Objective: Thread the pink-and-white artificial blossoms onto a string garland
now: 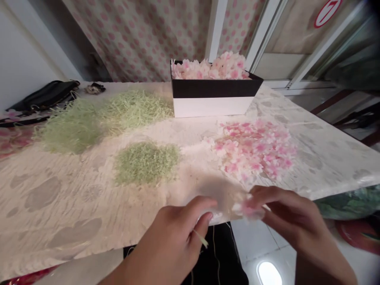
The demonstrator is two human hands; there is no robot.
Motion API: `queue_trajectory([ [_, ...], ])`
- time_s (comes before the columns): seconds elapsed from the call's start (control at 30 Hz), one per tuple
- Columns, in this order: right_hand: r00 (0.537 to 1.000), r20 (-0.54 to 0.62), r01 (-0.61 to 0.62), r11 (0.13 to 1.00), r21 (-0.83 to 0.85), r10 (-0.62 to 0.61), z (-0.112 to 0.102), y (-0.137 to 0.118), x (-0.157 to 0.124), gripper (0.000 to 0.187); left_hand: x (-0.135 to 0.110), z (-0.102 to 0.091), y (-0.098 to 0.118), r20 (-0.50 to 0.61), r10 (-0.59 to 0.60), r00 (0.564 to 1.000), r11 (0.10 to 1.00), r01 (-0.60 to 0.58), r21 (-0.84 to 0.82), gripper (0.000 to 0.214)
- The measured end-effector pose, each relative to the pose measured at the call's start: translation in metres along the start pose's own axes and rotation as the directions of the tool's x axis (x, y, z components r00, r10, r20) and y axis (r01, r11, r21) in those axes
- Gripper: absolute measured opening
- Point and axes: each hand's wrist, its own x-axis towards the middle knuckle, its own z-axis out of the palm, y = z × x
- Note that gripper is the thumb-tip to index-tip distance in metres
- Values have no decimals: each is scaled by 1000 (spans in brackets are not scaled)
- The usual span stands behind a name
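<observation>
My left hand (pixel 178 233) is at the table's front edge, thumb and forefinger drawn together on a thin pale green stem (pixel 202 239). To its right, my right hand (pixel 292 215) pinches a pink and white artificial flower (pixel 249 208), blurred by motion. Beyond that hand lies a loose heap of similar pink blossoms (pixel 258 148). A small pile of short green stems (pixel 148 163) lies ahead of my left hand, past its fingers.
A black and white box (pixel 213 101) full of pink blossoms stands at the back. Larger tangles of green strands (pixel 133 111) spread at the back left, near a black bag (pixel 41 97). The patterned tablecloth (pixel 74 198) ends just under my hands.
</observation>
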Motion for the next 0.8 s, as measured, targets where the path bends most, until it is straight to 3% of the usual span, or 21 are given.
queue_trajectory([
  [0.1, 975, -206, -95, 994, -44, 84, -18, 1, -17, 14, 26, -10, 11, 219, -8, 976, 990, -23, 137, 22],
  [0.17, 942, -310, -145, 989, -41, 126, -26, 0, -23, 16, 49, -8, 18, 280, 29, 959, 971, -94, 220, 27],
  [0.27, 874, -450, -196, 980, 18, 183, -32, -1, -25, 4, 82, 10, 19, 374, 149, 916, 937, -251, 242, 16],
  [0.33, 824, -511, -223, 969, 101, 243, -34, 1, -25, 19, 97, 28, 14, 405, 193, 894, 922, -307, 238, 14],
  [0.4, 806, -519, -244, 959, 147, 285, -36, 5, -25, 29, 107, 44, 8, 425, 215, 880, 914, -334, 230, 15],
  [0.5, 849, -459, -238, 965, 114, 263, -39, 14, -24, 10, 115, 56, 4, 427, 208, 880, 921, -323, 217, 16],
  [0.57, 905, -372, -179, 977, 113, 208, -40, 18, -21, 8, 117, 54, 6, 411, 188, 892, 940, -285, 189, 15],
  [0.67, 972, -221, -47, 991, 129, 75, -40, 19, -14, 9, 113, 39, 15, 372, 152, 916, 977, -196, 81, 6],
  [0.8, 990, -137, 10, 983, 184, 15, -28, 10, 0, 11, 90, 10, 26, 351, 83, 933, 993, -48, -108, 15],
])
